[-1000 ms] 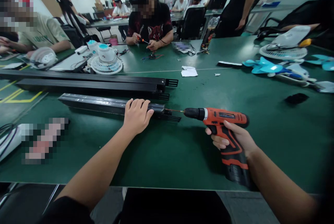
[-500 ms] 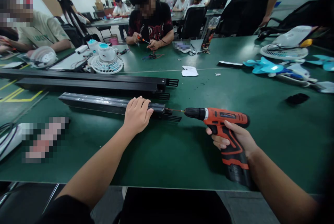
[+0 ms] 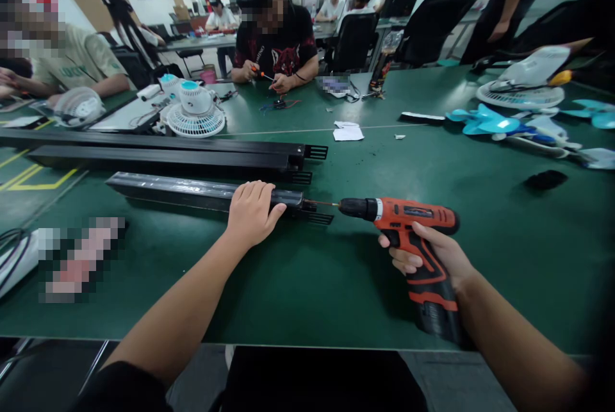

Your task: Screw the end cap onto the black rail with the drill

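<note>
An orange and black cordless drill (image 3: 418, 213) is gripped at its handle by my right hand (image 3: 435, 255), index finger by the trigger. Its long thin bit (image 3: 323, 202) points left and reaches the right end of a black rectangular bar (image 3: 177, 188) lying on the table. Exactly where the tip meets the bar's end is too small to tell. My left hand (image 3: 252, 213) is clasped over the bar near that end, fingers over the far side and thumb toward the drill. Slotted black prongs (image 3: 320, 218) stick out below the bit.
Two more black bars (image 3: 158, 159) lie just beyond. White fan parts (image 3: 196, 111) stand at the back left, blue fan blades (image 3: 483, 118) at the right. A paper scrap (image 3: 348, 132) and a black piece (image 3: 546, 179) lie on the green table (image 3: 307, 296). A person (image 3: 276, 47) works opposite.
The left thumb has stretched slightly further right along the bar. The drill and bar look unmoved. In the background, the standing person at the right has shifted.
</note>
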`<state>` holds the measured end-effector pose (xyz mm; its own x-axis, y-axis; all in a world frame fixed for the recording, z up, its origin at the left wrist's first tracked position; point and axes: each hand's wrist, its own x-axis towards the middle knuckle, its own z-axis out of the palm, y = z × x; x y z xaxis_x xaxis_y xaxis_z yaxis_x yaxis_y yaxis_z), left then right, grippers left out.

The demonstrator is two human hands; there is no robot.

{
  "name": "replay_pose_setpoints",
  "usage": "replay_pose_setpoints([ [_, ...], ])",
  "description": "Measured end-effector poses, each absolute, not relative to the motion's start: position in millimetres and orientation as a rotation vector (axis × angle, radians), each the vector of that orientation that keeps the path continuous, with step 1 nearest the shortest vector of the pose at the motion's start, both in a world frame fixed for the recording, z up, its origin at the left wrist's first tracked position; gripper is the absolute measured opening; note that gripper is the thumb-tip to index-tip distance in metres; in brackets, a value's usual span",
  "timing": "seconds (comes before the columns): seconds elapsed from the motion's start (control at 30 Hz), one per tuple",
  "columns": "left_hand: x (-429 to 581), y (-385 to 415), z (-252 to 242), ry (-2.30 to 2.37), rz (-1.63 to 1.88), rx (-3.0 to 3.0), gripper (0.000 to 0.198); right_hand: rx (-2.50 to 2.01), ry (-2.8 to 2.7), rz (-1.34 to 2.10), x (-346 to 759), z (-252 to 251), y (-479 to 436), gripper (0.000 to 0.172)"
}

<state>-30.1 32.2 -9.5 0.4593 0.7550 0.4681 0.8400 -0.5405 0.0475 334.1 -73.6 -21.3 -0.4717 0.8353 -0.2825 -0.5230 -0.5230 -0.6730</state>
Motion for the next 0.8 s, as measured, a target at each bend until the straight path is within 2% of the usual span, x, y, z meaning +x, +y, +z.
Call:
replay_pose_setpoints([
  [0.3, -30.0, 30.2, -8.9, -1.38, -0.591, -2.494, 0.055, -0.844, -0.658, 2.057, 340.4, -28.3, -73.6, 0.047],
  [0.8, -30.5, 30.1, -8.8, -1.425, -0.608, -2.531, 0.057, -0.835, -0.672, 2.049, 339.2, -25.4, -74.4, 0.041],
])
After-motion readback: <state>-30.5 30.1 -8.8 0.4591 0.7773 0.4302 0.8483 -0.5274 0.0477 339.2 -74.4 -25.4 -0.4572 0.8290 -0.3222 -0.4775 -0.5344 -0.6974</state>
